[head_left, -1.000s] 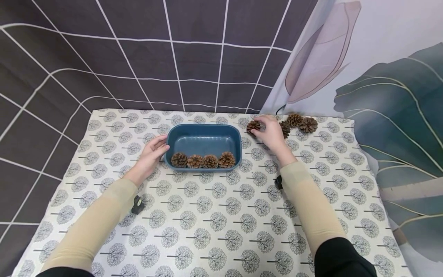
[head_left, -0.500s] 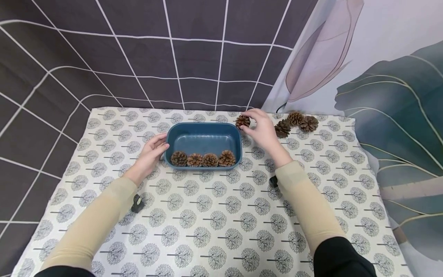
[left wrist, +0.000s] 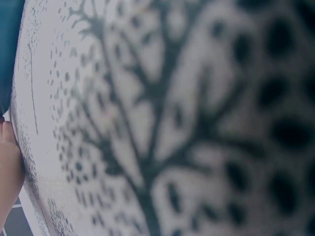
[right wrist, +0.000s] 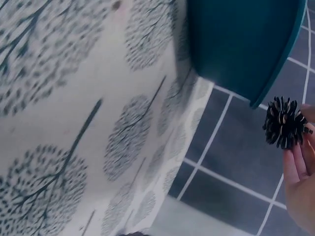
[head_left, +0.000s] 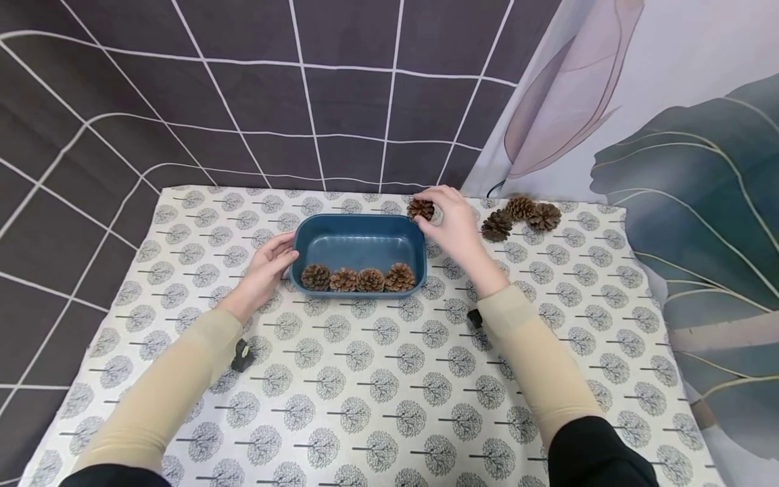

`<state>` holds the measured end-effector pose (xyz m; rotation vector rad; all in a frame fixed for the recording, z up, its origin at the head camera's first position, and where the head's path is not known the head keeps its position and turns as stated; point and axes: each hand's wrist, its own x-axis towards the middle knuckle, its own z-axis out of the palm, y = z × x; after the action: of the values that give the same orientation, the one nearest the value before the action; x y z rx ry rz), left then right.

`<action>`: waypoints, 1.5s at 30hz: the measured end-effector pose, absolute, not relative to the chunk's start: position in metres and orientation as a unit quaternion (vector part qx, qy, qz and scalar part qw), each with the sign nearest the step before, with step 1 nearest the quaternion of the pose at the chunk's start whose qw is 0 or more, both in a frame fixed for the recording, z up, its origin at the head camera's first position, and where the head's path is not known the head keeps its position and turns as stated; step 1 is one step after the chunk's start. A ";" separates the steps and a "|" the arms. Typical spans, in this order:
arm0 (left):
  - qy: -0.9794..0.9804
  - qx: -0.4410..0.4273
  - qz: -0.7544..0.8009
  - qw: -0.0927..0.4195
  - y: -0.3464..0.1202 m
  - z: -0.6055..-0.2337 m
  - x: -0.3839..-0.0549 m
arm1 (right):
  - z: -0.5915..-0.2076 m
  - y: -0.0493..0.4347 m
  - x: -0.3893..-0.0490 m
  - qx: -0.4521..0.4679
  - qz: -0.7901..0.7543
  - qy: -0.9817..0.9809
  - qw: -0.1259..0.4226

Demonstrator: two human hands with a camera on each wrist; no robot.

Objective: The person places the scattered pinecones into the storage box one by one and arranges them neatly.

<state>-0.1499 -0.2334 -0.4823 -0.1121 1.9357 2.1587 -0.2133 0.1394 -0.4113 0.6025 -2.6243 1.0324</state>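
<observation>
A blue rectangular bin [head_left: 359, 295] stands on the table, with several pine cones [head_left: 343, 279] in a row along its near wall. My left hand [head_left: 263, 272] rests against the bin's left side, its fingers fairly straight. At the bin's far right corner my right hand [head_left: 452, 224] pinches a pine cone [head_left: 420, 209] between thumb and fingers. In the right wrist view the held pine cone [right wrist: 284, 123] is off the table, near the bin's rim [right wrist: 256, 102]. The left wrist view shows mostly cloth, with a bit of the left hand [left wrist: 10, 167] at its edge.
Three more pine cones [head_left: 521, 207] lie together at the table's back right. A tree-patterned cloth [head_left: 365, 406] covers the table. Behind it hangs a dark curtain with white grid lines [head_left: 347, 101], and a leaf-printed curtain [head_left: 718, 223] is at the right.
My right hand has carried the pine cone leftward and slightly away from me, from beside the other loose cones to the bin's far right corner. The left hand has stayed at the bin.
</observation>
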 end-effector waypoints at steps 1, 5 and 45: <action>0.662 -0.038 0.739 0.119 -0.233 -0.482 -0.150 | -0.410 0.137 -0.212 0.211 0.360 -0.900 0.129; 0.657 -0.034 0.744 0.117 -0.234 -0.483 -0.150 | -0.407 0.127 -0.210 0.217 0.374 -0.894 0.121; 0.642 -0.033 0.758 0.109 -0.233 -0.483 -0.148 | -0.437 0.024 -0.195 0.244 0.452 -0.857 -0.029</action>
<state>-0.1485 -0.2326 -0.4830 -0.0973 1.8876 2.2292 -0.1951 0.0236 -0.4366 0.7821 -2.7448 1.4478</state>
